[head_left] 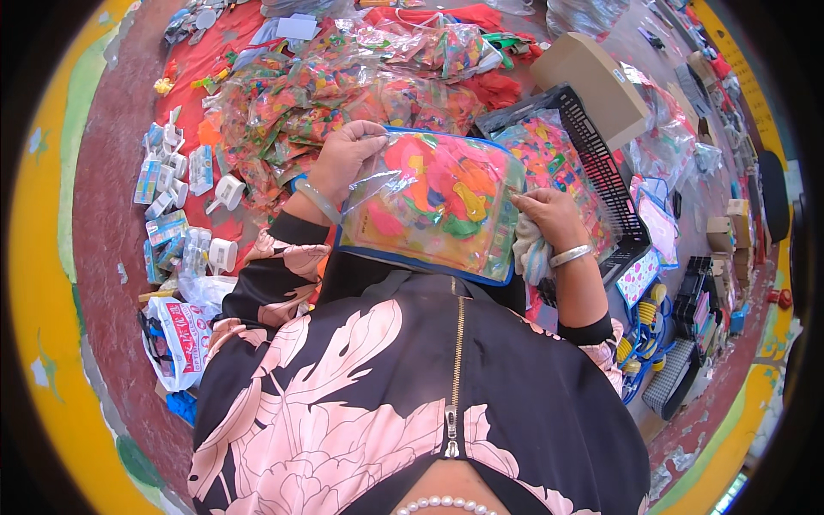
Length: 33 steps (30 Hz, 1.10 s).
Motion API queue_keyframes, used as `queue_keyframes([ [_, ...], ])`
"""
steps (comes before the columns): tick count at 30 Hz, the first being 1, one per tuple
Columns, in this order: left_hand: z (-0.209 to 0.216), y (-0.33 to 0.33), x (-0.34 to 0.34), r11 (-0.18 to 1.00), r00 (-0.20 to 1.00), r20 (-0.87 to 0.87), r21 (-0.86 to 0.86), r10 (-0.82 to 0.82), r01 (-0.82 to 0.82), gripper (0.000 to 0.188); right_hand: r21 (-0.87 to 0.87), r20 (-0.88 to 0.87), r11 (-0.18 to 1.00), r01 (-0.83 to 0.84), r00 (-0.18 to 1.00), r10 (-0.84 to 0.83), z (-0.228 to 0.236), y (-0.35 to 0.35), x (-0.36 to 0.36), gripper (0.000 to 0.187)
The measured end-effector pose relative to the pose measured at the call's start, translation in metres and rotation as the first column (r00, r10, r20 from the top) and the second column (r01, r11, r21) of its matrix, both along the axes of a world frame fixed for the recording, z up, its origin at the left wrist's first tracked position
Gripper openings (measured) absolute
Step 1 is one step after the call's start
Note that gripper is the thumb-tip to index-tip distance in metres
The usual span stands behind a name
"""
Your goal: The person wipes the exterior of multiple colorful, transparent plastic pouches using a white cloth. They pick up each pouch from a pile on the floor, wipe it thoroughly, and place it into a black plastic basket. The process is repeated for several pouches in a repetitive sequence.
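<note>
Spread over my lap is a clear plastic bag (429, 184) of brightly coloured pieces that look like balloons. Beneath it shows a flat, blue-edged piece (421, 259); whether it is a tray or a pouch I cannot tell. My left hand (348, 163) is closed on the bag's upper left edge, thumb and fingers pinched. At the right edge, my right hand (554, 219) pinches the plastic too. A striped greyish cloth (532, 251) hangs against the right palm; its upper part is hidden by the fingers.
A heap of similar bags (292, 112) covers the red sheet ahead. To the right, a black plastic crate (614, 189) holds more bags, with a cardboard box (592, 86) behind it. White plastic gadgets (227, 193) and a white carrier bag (182, 339) lie left; yellow-and-blue pumps (645, 330) lie right.
</note>
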<state>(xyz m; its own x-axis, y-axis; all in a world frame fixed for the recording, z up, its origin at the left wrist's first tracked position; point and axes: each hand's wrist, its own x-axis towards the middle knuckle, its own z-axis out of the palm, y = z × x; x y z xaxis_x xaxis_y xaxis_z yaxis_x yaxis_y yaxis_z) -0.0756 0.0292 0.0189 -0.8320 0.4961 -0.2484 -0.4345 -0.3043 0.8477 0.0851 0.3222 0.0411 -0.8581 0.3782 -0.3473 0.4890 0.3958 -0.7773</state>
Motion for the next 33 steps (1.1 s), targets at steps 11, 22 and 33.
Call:
queue_keyframes([
  [11, 0.011, -0.011, -0.005, 0.799, 0.868, 0.183, 0.51, -0.462, 0.318, 0.011, -0.243, -0.056, 0.97, -0.035, 0.998, 0.022, 0.007, -0.01, 0.003, 0.016],
  [22, 0.042, 0.001, -0.012, 0.892, 0.836, 0.329, 0.046, -0.439, 0.45, 0.02, -0.194, -0.183, 0.98, -0.035, 0.983, -0.001, 0.012, -0.015, 0.013, 0.012],
  [33, 0.036, -0.005, -0.03, 0.868, 0.875, 0.161, -0.134, -0.457, 0.478, 0.013, -0.285, -0.19, 0.956, -0.073, 0.982, 0.018, 0.001, -0.006, 0.017, 0.007],
])
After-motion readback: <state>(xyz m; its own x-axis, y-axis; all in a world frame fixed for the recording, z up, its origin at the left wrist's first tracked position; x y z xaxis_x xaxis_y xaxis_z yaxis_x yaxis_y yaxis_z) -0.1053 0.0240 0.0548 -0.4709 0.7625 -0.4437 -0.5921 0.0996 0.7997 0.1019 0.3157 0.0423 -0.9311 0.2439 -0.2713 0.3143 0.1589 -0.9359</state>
